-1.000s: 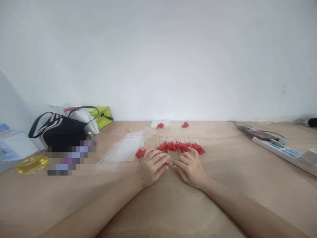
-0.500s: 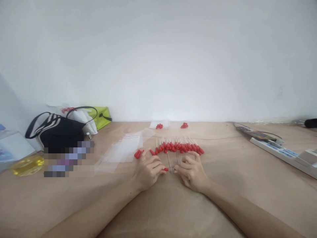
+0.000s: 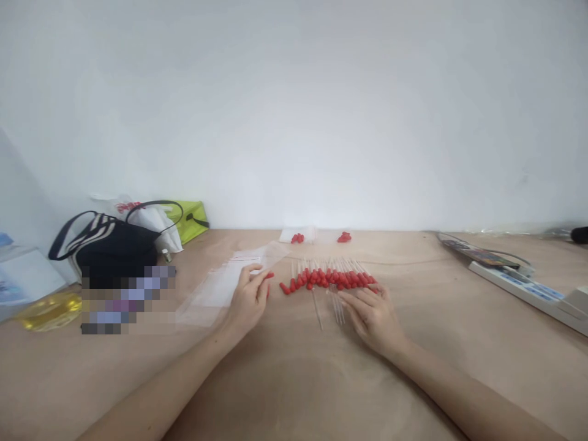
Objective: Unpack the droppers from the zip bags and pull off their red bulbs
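Observation:
A red rubber bulb [image 3: 270, 275] sits at the fingertips of my left hand [image 3: 248, 297], which is closed in a pinch beside the plastic bags. Further right, my right hand [image 3: 374, 315] has its thumb and fingers together at several thin clear tubes [image 3: 339, 311] on the table. Just beyond both hands lies a row of droppers with red bulbs [image 3: 326, 278], their clear stems pointing away from me. One loose tube [image 3: 318, 311] lies apart between the hands. Another red bulb shows partly behind my left fingers.
Flat clear plastic bags [image 3: 215, 288] lie at the left. Two small bags of red bulbs [image 3: 297, 238] rest near the wall. A black bag [image 3: 119, 251], a green bag [image 3: 192, 222] and a yellow object [image 3: 50, 311] stand far left. A power strip [image 3: 519, 288] lies right.
My hands have parted: the left moved left to a red bulb, the right slightly right. The bulb and tube previously held between them are no longer there.

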`<act>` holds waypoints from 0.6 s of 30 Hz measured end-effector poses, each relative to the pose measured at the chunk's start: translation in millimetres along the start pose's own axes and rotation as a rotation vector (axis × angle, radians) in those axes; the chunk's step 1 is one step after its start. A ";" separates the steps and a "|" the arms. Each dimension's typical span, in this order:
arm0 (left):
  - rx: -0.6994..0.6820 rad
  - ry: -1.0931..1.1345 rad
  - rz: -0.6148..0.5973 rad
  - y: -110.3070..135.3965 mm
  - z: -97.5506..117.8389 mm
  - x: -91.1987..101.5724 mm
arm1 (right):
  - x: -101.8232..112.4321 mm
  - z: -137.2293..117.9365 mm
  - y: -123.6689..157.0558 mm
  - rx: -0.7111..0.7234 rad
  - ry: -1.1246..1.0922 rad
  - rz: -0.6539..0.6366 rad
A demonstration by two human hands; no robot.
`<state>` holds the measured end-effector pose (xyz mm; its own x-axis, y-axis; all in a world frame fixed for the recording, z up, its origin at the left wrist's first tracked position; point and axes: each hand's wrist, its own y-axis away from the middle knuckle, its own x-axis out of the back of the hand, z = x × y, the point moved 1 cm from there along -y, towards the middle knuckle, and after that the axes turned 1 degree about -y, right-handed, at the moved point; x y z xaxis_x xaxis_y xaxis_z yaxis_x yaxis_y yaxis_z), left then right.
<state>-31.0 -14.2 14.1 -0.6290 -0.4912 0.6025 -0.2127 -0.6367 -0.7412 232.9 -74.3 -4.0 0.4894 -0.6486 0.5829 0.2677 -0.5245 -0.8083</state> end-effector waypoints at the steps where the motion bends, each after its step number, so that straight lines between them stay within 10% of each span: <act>1: 0.045 -0.025 0.000 -3.0 -4.2 0.3 | 0.4 -1.4 -3.9 0.020 0.033 -0.002; 12: -0.015 -0.320 -0.313 -4.8 -2.0 -4.4 | -25.6 -13.2 -11.6 0.156 0.208 0.022; 18: -0.073 -0.283 -0.285 -0.3 -2.6 -6.9 | -30.0 -18.6 -8.1 0.091 0.181 -0.084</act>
<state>-28.6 -9.0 9.5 -0.3087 -0.4516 0.8371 -0.4078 -0.7322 -0.5455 200.6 -60.8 -13.4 0.3079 -0.6975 0.6470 0.3786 -0.5341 -0.7559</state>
